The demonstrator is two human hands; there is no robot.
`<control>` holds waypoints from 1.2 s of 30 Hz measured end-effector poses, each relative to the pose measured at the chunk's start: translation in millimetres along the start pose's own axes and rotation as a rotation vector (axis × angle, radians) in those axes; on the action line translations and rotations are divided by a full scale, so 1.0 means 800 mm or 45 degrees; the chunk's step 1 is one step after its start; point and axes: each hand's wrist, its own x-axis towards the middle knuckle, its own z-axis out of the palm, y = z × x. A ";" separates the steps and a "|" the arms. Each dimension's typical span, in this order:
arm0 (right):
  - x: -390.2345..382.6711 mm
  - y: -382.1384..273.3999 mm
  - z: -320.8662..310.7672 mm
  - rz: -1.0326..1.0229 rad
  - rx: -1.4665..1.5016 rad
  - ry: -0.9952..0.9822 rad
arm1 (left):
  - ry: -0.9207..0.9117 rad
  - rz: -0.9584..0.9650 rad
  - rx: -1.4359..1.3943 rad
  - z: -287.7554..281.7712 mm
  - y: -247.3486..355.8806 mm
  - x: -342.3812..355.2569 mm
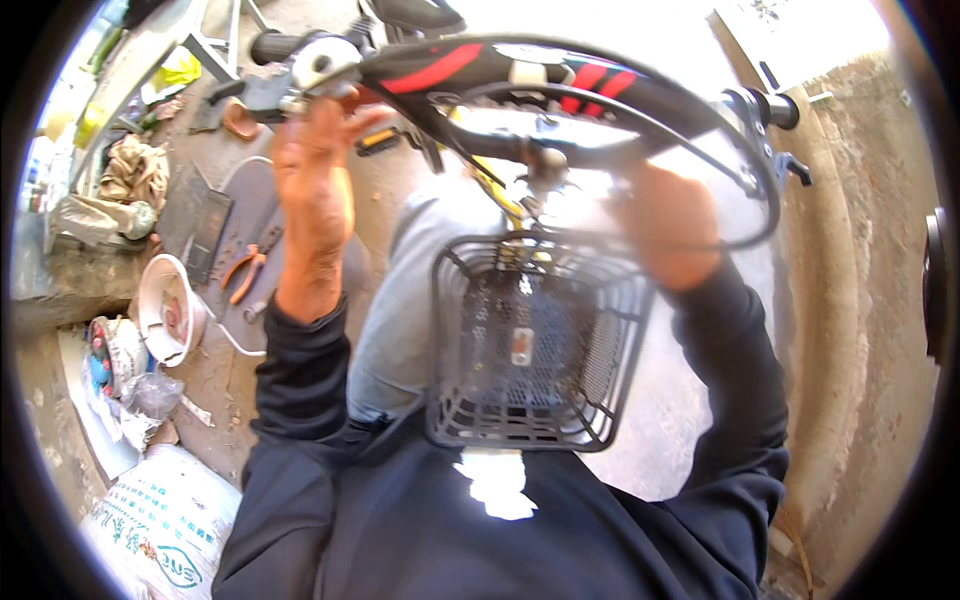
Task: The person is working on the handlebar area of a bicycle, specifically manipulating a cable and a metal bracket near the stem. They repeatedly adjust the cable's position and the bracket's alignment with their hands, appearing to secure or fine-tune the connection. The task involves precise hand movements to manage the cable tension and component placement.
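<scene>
A bicycle's handlebar, with a black and red padded sleeve [430,68], spans the top of the view. My left hand [318,165] is raised at its left end, fingers stretched up and thumb apart. Its fingertips touch or lie just under the round white-and-silver fitting [326,62] beside the black left grip [275,47]. My right hand [672,222] is smeared by motion below the bar's right half, near a curving black cable [765,215]. Its fingers cannot be made out. A black mesh basket [440,345] hangs at the front, between my arms.
On the floor at left lie orange-handled pliers [243,272], a grey board [248,190] and a white bucket [170,310]. A white printed sack [165,520] stands at lower left. Crumpled cloth [133,172] lies further back. A concrete wall [870,300] runs along the right.
</scene>
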 end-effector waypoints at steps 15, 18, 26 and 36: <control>0.003 0.004 -0.006 -0.146 -0.039 0.045 | 0.028 -0.411 -1.252 -0.108 -0.037 0.108; -0.003 0.009 -0.011 -0.191 0.058 0.052 | -0.089 -0.444 -1.511 -0.119 -0.036 0.126; 0.007 -0.001 -0.005 0.085 0.023 -0.107 | 0.470 -0.292 -0.425 -0.108 0.002 0.128; 0.021 0.015 0.025 -0.071 0.190 -0.054 | 0.463 -0.211 -0.529 -0.107 0.053 0.075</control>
